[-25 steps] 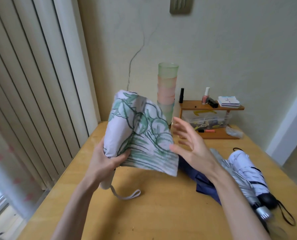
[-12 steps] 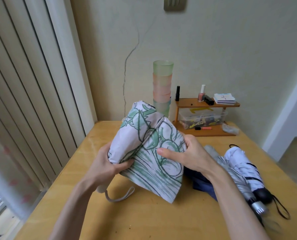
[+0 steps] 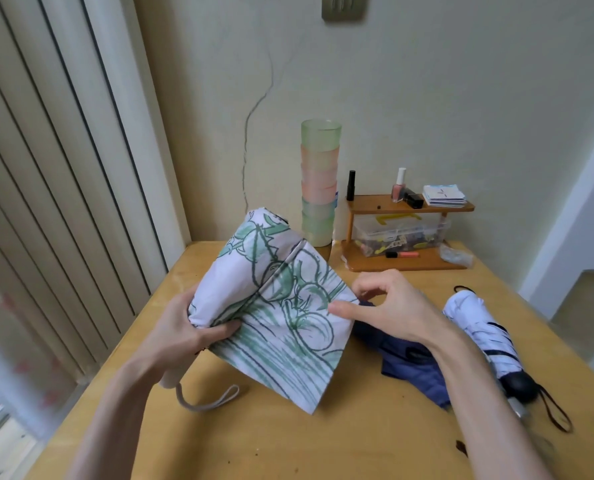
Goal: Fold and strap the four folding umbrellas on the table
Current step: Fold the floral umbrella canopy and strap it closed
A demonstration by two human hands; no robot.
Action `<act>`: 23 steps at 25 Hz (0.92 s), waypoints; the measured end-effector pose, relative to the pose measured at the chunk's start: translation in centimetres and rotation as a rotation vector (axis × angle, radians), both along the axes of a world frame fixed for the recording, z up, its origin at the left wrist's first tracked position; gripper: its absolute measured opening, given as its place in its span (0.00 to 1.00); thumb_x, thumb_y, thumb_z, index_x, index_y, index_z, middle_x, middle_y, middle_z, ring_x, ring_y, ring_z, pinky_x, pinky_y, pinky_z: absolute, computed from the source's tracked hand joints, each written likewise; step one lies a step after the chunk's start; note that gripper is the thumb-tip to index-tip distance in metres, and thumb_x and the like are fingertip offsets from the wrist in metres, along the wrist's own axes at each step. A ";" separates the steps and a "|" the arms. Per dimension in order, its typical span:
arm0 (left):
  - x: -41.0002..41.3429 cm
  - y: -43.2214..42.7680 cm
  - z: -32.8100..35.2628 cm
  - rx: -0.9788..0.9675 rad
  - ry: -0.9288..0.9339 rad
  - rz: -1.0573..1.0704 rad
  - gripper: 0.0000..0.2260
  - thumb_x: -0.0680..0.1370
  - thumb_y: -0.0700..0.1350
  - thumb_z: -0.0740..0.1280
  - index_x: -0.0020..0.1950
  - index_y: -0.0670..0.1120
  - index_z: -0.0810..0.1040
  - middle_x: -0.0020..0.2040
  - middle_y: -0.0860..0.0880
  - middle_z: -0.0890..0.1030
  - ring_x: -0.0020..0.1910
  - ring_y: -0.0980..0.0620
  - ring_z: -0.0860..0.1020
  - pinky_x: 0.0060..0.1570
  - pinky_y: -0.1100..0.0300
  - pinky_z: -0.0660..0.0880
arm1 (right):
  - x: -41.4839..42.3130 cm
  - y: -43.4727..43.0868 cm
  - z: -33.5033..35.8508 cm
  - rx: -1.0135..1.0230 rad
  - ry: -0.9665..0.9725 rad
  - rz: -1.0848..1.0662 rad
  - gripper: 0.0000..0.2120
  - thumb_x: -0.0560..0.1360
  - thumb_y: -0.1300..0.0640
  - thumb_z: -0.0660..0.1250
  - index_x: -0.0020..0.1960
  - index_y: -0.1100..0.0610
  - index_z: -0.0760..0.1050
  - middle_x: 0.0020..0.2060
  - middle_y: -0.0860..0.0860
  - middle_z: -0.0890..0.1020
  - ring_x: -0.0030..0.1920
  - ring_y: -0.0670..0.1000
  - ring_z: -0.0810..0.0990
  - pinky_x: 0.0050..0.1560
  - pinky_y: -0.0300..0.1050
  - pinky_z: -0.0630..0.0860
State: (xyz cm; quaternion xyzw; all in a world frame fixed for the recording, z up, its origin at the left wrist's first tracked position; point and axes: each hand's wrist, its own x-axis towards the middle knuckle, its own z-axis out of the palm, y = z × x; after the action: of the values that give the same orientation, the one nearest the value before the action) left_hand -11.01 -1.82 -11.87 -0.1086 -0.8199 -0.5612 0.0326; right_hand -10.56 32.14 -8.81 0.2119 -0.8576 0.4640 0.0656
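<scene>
**A:** Containers first. Far right, a clear plastic box (image 3: pixel 399 233) sits under the little wooden shelf (image 3: pixel 409 206). It is filled with small yellow and dark bits, too tiny to name. To its left stands a tall stack of frosted tumblers (image 3: pixel 319 185), green and pink, nested one in another.

**B:** And the action is in the near middle! The left hand (image 3: pixel 181 337) has its fingers clamped round the floral umbrella (image 3: pixel 274 313) just above its cream handle (image 3: pixel 171 379), holding it tilted above the wooden table (image 3: pixel 323 438).

**A:** And the right hand (image 3: pixel 392 306)?

**B:** Its thumb and curled fingers pinch the cloth's right edge. Half a second ago that hand lay across the front of the canopy, covering the fold. Now it has slid out to the edge, and more of the green print shows.

**A:** Textures?

**B:** Thin, soft white cloth with sketchy green leaves, creased in one long fold. A beige wrist strap (image 3: pixel 212 403) loops limp on the table below the handle.

**A:** The others?

**B:** Both lie on the table at right. There's a navy umbrella (image 3: pixel 416 365), loose and rumpled. Just beyond it is a white umbrella (image 3: pixel 479 327), rolled into a tube, with a rounded black handle at its near end.
</scene>
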 end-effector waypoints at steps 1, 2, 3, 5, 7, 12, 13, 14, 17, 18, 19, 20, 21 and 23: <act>-0.1 -0.1 0.0 -0.005 -0.003 0.005 0.18 0.73 0.37 0.80 0.60 0.48 0.81 0.50 0.50 0.88 0.46 0.47 0.87 0.37 0.54 0.82 | 0.0 0.3 0.0 -0.008 -0.006 -0.013 0.26 0.71 0.34 0.78 0.36 0.57 0.79 0.37 0.55 0.81 0.40 0.56 0.78 0.47 0.52 0.76; -0.1 -0.2 -0.1 -0.008 -0.004 0.010 0.18 0.74 0.37 0.80 0.60 0.49 0.81 0.50 0.50 0.88 0.45 0.48 0.87 0.36 0.57 0.81 | 0.2 0.4 0.1 -0.036 -0.018 -0.004 0.20 0.72 0.39 0.79 0.36 0.55 0.80 0.36 0.50 0.83 0.39 0.52 0.79 0.47 0.48 0.76; -0.1 -0.1 -0.2 -0.004 -0.004 0.019 0.18 0.74 0.37 0.79 0.60 0.48 0.81 0.49 0.50 0.88 0.44 0.49 0.87 0.34 0.59 0.80 | 0.2 0.5 0.1 -0.085 -0.056 0.027 0.13 0.74 0.46 0.79 0.40 0.54 0.82 0.39 0.48 0.86 0.42 0.47 0.83 0.49 0.45 0.78; -0.1 -0.1 -0.1 0.016 0.006 0.050 0.17 0.74 0.36 0.79 0.59 0.48 0.81 0.48 0.50 0.88 0.40 0.52 0.86 0.32 0.61 0.79 | 0.4 0.6 0.1 -0.143 -0.134 0.064 0.05 0.76 0.59 0.78 0.50 0.56 0.84 0.46 0.50 0.89 0.49 0.49 0.88 0.57 0.47 0.84; -0.2 -0.3 -0.2 0.021 0.014 0.069 0.17 0.74 0.36 0.79 0.58 0.49 0.81 0.47 0.51 0.88 0.39 0.52 0.86 0.31 0.60 0.78 | 0.1 0.5 -0.3 -0.103 -0.184 0.064 0.08 0.77 0.64 0.76 0.54 0.55 0.84 0.46 0.52 0.89 0.48 0.51 0.89 0.57 0.50 0.84; -0.3 -0.4 -0.2 0.029 0.002 0.055 0.18 0.73 0.36 0.80 0.59 0.49 0.81 0.47 0.51 0.88 0.42 0.50 0.86 0.33 0.61 0.79 | -0.4 0.4 -0.4 0.004 -0.142 -0.001 0.04 0.80 0.57 0.74 0.47 0.54 0.86 0.42 0.51 0.88 0.46 0.52 0.86 0.54 0.49 0.81; -0.3 -0.6 -0.2 0.040 -0.007 0.044 0.19 0.73 0.37 0.81 0.59 0.49 0.81 0.47 0.50 0.88 0.43 0.47 0.86 0.34 0.58 0.80 | -0.3 0.7 -0.3 -0.038 -0.136 -0.027 0.05 0.80 0.55 0.75 0.47 0.54 0.87 0.43 0.49 0.88 0.46 0.50 0.87 0.54 0.45 0.82; -0.3 -0.7 -0.2 0.054 -0.019 0.032 0.20 0.71 0.40 0.82 0.60 0.49 0.81 0.48 0.48 0.88 0.44 0.43 0.86 0.35 0.52 0.81 | -0.4 1.1 -0.3 -0.077 -0.133 -0.047 0.05 0.79 0.54 0.75 0.48 0.55 0.87 0.44 0.49 0.89 0.47 0.48 0.87 0.55 0.42 0.82; -0.2 -0.7 -0.2 0.078 -0.054 0.002 0.25 0.66 0.47 0.81 0.62 0.48 0.80 0.51 0.45 0.88 0.48 0.37 0.86 0.45 0.36 0.82 | -0.3 1.3 -0.3 -0.152 -0.124 -0.085 0.06 0.76 0.55 0.78 0.51 0.56 0.86 0.44 0.49 0.89 0.47 0.48 0.88 0.54 0.42 0.83; -0.1 -0.7 -0.2 0.081 -0.057 -0.011 0.26 0.66 0.47 0.80 0.62 0.48 0.80 0.51 0.45 0.88 0.49 0.37 0.86 0.47 0.36 0.82 | -0.2 1.0 -0.4 -0.180 -0.132 -0.069 0.07 0.75 0.57 0.79 0.51 0.57 0.85 0.44 0.50 0.89 0.46 0.48 0.88 0.53 0.41 0.83; 0.0 -0.6 -0.3 0.089 -0.058 -0.020 0.26 0.66 0.46 0.80 0.63 0.48 0.79 0.52 0.45 0.88 0.50 0.37 0.86 0.47 0.37 0.83 | -0.3 0.8 -0.6 -0.199 -0.137 -0.057 0.07 0.75 0.58 0.79 0.51 0.57 0.85 0.44 0.50 0.89 0.46 0.48 0.87 0.52 0.41 0.83; 0.0 -0.6 -0.2 0.101 -0.059 -0.023 0.27 0.66 0.46 0.80 0.63 0.48 0.79 0.52 0.45 0.88 0.50 0.38 0.86 0.47 0.38 0.83 | -0.3 0.8 -0.7 -0.214 -0.136 -0.046 0.06 0.75 0.59 0.79 0.51 0.57 0.86 0.45 0.51 0.89 0.47 0.49 0.87 0.53 0.41 0.82; 0.0 -0.6 -0.2 0.106 -0.058 -0.021 0.27 0.65 0.46 0.80 0.63 0.48 0.79 0.52 0.46 0.88 0.50 0.39 0.86 0.47 0.40 0.83 | -0.3 0.7 -0.5 -0.208 -0.129 -0.040 0.05 0.77 0.58 0.78 0.51 0.57 0.86 0.45 0.52 0.89 0.47 0.50 0.87 0.53 0.41 0.82; -0.1 -0.6 -0.2 0.102 -0.047 -0.011 0.28 0.65 0.46 0.80 0.64 0.48 0.79 0.52 0.46 0.88 0.49 0.40 0.86 0.47 0.41 0.84 | -0.1 0.7 -0.3 -0.139 -0.116 0.001 0.05 0.80 0.56 0.74 0.49 0.56 0.87 0.45 0.52 0.88 0.47 0.52 0.86 0.54 0.42 0.81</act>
State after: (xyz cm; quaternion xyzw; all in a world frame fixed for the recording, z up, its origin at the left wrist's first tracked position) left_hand -11.08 -2.45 -12.10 -0.0981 -0.7900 -0.6050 0.0158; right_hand -10.65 32.81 -9.12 0.1798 -0.8258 0.5337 0.0300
